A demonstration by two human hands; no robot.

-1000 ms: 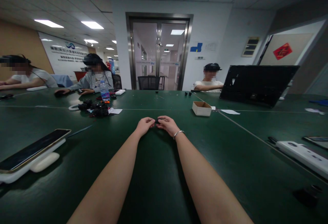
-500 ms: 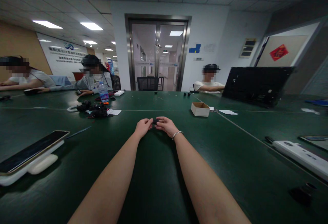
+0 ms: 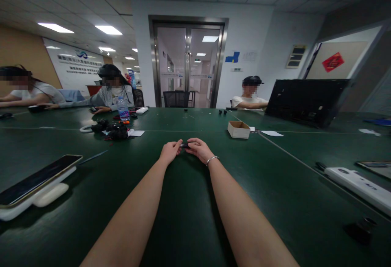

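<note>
My left hand (image 3: 170,152) and my right hand (image 3: 199,149) meet over the middle of the green table (image 3: 195,202). Between them is a small black object (image 3: 185,145), with a lighter, silvery stretch at its left end. The fingertips of my left hand pinch that left end. On the right, my thumb and fingers close around the dark end and hide much of it. Its kind is too small to make out. A silver bangle (image 3: 213,160) circles my right wrist.
An open cardboard box (image 3: 238,130) stands beyond my right hand. Dark clustered gear (image 3: 114,129) and a bottle (image 3: 124,109) are left. A phone (image 3: 42,179) lies near left, a white power strip (image 3: 359,185) right. A large black screen (image 3: 307,101) and several people are farther off.
The silvery part between my fingertips now shows, where before only black was visible. My right fingers have shifted slightly. Both arms stay in nearly the same place.
</note>
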